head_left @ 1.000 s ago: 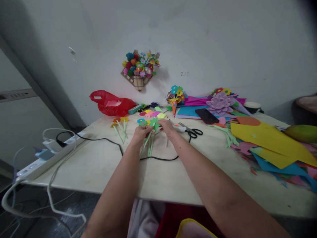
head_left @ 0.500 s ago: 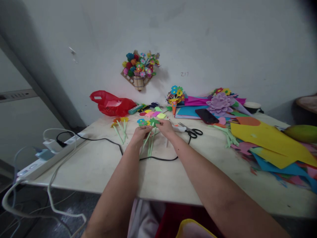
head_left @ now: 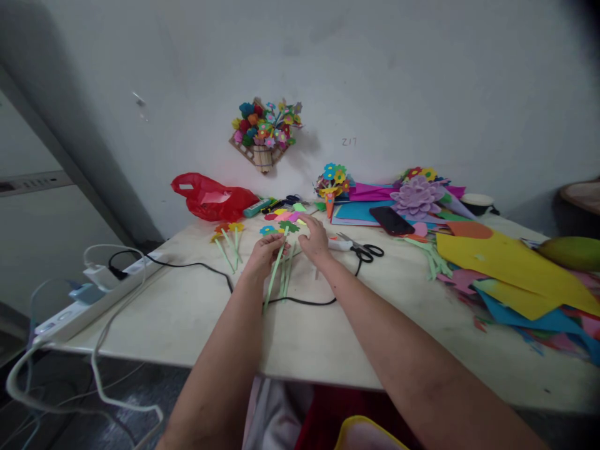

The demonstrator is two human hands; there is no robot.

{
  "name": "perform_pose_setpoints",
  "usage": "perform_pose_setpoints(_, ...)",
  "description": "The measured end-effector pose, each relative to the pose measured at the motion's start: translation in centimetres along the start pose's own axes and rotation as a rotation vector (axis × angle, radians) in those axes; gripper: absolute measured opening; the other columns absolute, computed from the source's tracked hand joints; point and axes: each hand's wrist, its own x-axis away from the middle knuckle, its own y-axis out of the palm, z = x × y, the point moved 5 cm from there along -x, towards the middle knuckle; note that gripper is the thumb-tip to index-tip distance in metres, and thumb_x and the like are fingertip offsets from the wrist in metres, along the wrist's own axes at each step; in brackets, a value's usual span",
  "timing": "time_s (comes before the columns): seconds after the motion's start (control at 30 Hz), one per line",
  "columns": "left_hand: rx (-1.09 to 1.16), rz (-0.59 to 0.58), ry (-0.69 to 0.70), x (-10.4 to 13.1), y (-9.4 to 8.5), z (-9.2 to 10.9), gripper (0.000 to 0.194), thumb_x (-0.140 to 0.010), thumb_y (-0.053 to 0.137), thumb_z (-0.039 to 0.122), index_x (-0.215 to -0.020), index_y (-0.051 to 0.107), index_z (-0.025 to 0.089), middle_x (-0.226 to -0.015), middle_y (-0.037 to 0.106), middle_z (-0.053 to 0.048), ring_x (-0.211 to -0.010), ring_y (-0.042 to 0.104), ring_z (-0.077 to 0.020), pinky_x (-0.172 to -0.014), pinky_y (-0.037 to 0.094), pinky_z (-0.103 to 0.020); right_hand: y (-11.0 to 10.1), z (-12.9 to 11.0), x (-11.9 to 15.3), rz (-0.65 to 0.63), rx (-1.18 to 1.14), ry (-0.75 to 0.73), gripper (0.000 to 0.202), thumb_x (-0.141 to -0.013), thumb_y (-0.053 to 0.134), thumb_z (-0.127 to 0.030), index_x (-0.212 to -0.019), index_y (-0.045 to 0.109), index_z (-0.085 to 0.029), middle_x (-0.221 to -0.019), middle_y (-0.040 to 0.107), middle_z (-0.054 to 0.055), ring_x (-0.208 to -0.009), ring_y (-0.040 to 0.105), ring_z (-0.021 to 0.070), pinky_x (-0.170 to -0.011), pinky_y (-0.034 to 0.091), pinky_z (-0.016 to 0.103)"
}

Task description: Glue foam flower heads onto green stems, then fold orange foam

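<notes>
Pale wall [head_left: 422, 75] rises behind your surface [head_left: 187, 312], and a small basket of paper flowers [head_left: 266, 130] hangs on it. Off to your right, a heap of coloured sheets [head_left: 506, 265] covers the surface, a big lilac paper flower [head_left: 416, 195] and a dark phone [head_left: 388, 220] lying at its far end. At the left edge a white power strip [head_left: 89, 294] sits with a black cable [head_left: 197, 265] running across toward the middle, and a red plastic bag [head_left: 210, 197] rests against the wall. Scissors [head_left: 360, 249] lie just beside your right wrist.

Your left hand [head_left: 265, 253] holds a green paper flower [head_left: 287, 227] by its long green stem [head_left: 273, 272], fingers curled around the stem so the bloom stands up over the far middle of the surface and the stem slants down toward you. Your right hand [head_left: 315, 239] lies open, palm down, fingers spread flat, holding nothing, just beside that flower and near the small coloured paper scraps [head_left: 288, 214]. More green strips [head_left: 287, 278] lie on the surface under the held stem. Two finished orange flowers [head_left: 225, 232] lie to the left of your left hand.
</notes>
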Motion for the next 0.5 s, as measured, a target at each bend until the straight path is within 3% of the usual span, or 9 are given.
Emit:
perform_pose_setpoints(0.1, 0.073, 0.035, 0.053, 0.0, -0.2, 0.4, 0.029, -0.059, 0.072, 0.025, -0.082, 0.058, 0.014, -0.063, 0.062, 0.000, -0.046, 0.053, -0.0067, -0.041, 0.036, -0.016, -0.1, 0.5, 0.0, 0.002, 0.005, 0.133, 0.038, -0.067, 0.047, -0.011, -0.102, 0.061, -0.015, -0.107, 0.061, 0.007, -0.096, 0.054, 0.0184, -0.087, 0.040, 0.031)
perform_pose_setpoints(0.17, 0.142, 0.075, 0.075, -0.1, -0.5, 0.6, 0.029, -0.059, 0.072, 0.023, -0.082, 0.058, 0.014, -0.064, 0.062, 0.000, -0.048, 0.054, -0.0067, -0.042, 0.037, -0.016, 0.2, 0.9, 0.1, -0.060, -0.007, 0.252, 0.024, -0.073, 0.047, -0.021, -0.090, 0.064, -0.016, -0.091, 0.065, 0.005, -0.080, 0.057, 0.0160, -0.077, 0.043, 0.029)
perform_pose_setpoints(0.3, 0.268, 0.200, 0.082, -0.3, -1.4, 0.8, 0.019, -0.064, 0.068, 0.018, -0.079, 0.058, 0.015, -0.067, 0.063, 0.001, -0.051, 0.056, -0.0069, -0.043, 0.040, -0.016, 1.8, 0.3, 0.7, -0.327, -0.142, 0.360, 0.029, -0.078, 0.046, -0.035, -0.065, 0.063, -0.015, -0.064, 0.063, 0.002, -0.057, 0.053, 0.0109, -0.057, 0.041, 0.022)
perform_pose_setpoints(0.5, 0.410, 0.307, 0.094, -0.4, -2.5, 1.0, 0.006, -0.071, 0.063, 0.015, -0.071, 0.057, 0.016, -0.063, 0.062, 0.001, -0.052, 0.056, -0.0067, -0.048, 0.044, -0.017, 3.8, -2.9, 2.5, -0.765, -0.505, 0.432, 0.028, -0.075, 0.057, -0.036, -0.063, 0.061, -0.011, -0.061, 0.062, 0.002, -0.040, 0.042, 0.0048, -0.040, 0.033, 0.018)
